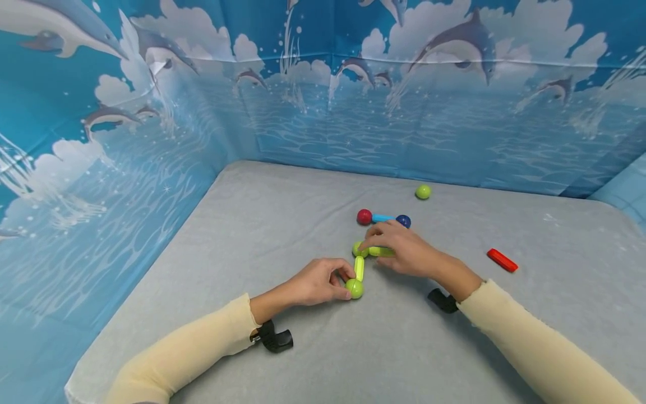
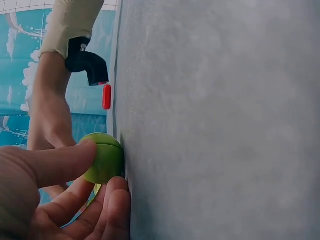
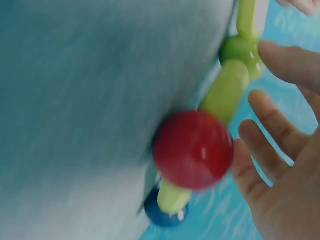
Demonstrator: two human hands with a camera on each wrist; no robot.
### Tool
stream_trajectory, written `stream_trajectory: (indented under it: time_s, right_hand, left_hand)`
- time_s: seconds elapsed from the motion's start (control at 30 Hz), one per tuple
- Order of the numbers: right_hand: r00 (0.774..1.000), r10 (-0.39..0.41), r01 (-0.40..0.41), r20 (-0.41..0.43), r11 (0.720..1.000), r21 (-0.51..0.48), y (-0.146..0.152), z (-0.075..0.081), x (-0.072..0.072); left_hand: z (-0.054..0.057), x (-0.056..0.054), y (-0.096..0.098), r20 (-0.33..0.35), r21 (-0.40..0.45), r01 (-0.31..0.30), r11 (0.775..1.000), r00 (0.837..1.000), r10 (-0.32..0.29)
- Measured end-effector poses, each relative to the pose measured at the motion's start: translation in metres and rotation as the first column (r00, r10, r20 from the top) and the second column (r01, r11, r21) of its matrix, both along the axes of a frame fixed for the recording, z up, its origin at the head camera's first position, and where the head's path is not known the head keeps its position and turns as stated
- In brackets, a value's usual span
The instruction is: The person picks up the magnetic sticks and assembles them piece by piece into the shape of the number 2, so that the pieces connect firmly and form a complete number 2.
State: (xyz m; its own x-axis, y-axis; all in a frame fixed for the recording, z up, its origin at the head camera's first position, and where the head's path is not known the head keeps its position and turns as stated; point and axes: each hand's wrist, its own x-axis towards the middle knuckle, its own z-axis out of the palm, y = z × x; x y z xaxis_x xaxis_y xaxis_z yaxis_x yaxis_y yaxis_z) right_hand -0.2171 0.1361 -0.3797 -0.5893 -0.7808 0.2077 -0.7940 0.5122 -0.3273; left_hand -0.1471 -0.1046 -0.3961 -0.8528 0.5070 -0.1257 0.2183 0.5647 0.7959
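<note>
In the head view my left hand pinches a green ball at the near end of a stick-and-ball chain; the left wrist view shows the thumb on this ball. A yellow-green rod runs from it to a second green ball, where another yellow-green rod branches right, partly under my right hand. The right wrist view shows that hand's fingers spread beside the chain, a fingertip at the second green ball. A red ball sits at this rod's other end, hidden by the hand from above.
Behind the right hand lie a red ball, a light-blue rod and a dark-blue ball, joined in a row. A loose green ball rests near the back edge. A red rod lies to the right on the grey cloth.
</note>
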Motion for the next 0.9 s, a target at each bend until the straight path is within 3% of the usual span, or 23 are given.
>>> stream_trajectory:
  time_s: [0.13, 0.27, 0.9]
  right_hand:
    - [0.995, 0.083, -0.084, 0.049, 0.996, 0.016, -0.015, -0.008, -0.004]
    - [0.991, 0.110, -0.113, 0.070, 0.993, 0.029, -0.023, -0.013, -0.007]
    - [0.983, 0.100, -0.103, 0.157, 0.995, 0.015, -0.022, -0.011, -0.009]
  left_hand:
    - [-0.002, 0.000, -0.002, 0.002, 0.008, -0.002, 1.000, 1.000, 0.002]
    - [-0.002, 0.000, -0.003, 0.000, 0.011, -0.007, 1.000, 1.000, 0.007]
    - [0.003, 0.004, 0.001, -0.028, 0.001, -0.007, 1.000, 1.000, 0.007]
